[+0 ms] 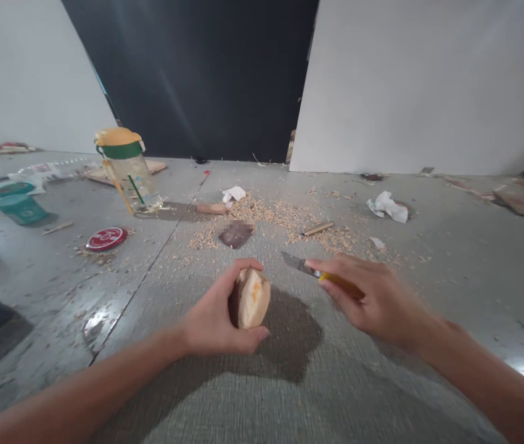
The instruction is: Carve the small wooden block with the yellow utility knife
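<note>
We've got the left hand [213, 320] wrapped round a pale chunk of wood [253, 298], thumb over the top and fingers curled underneath, holding it over its own dark shadow on the grey floor [290, 394], dead centre in front of us. There's an orange-yellow patch on the face of the wood turned our way. Just right of the wood, the right hand [373, 299] has a utility knife [317, 273] by its yellow handle, fingers closed tight on it. The grey blade points back toward the wood but it's clear of it, not touching. Beyond the wood, a spread of wood shavings [280, 216] litters the floor, with a dark blurred scrap [237, 234] lying at its near edge. Farther beyond the wood and to its left stands a clear water bottle [127, 172] with a yellow lid, upright. Left of the wood, nearer than the bottle, a red round disc [106, 238] lies flat. Beyond the wood and off to its right, we see a crumpled white paper [388, 206]
</note>
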The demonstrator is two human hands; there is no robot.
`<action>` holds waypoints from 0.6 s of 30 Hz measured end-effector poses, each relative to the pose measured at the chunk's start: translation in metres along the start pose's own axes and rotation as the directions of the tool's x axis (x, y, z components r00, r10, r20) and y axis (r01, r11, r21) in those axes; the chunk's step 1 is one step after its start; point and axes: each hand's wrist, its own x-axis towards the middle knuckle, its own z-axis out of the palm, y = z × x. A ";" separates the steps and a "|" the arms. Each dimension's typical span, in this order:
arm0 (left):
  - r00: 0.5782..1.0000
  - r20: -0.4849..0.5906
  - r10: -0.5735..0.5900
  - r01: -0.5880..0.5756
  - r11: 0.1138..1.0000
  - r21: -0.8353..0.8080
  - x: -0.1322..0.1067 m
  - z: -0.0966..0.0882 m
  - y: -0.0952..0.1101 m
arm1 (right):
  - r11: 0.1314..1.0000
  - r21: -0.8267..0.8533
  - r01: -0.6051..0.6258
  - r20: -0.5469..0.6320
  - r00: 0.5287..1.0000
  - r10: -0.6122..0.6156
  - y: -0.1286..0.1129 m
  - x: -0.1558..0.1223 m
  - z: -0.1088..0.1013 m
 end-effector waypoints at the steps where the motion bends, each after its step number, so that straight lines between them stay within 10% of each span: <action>1: 1.000 0.000 -0.002 0.002 1.000 -0.027 0.001 0.000 0.000 | 0.999 0.031 0.012 0.022 1.000 -0.013 -0.004 0.000 0.000; 8: 0.998 0.052 0.026 -0.017 0.987 -0.162 0.002 0.001 0.001 | 0.984 0.118 0.133 0.176 0.972 -0.153 -0.043 -0.003 0.001; 18: 0.997 0.075 0.005 0.009 0.981 -0.194 0.003 -0.001 0.002 | 0.972 -0.042 0.232 0.141 0.964 -0.224 -0.037 -0.004 0.010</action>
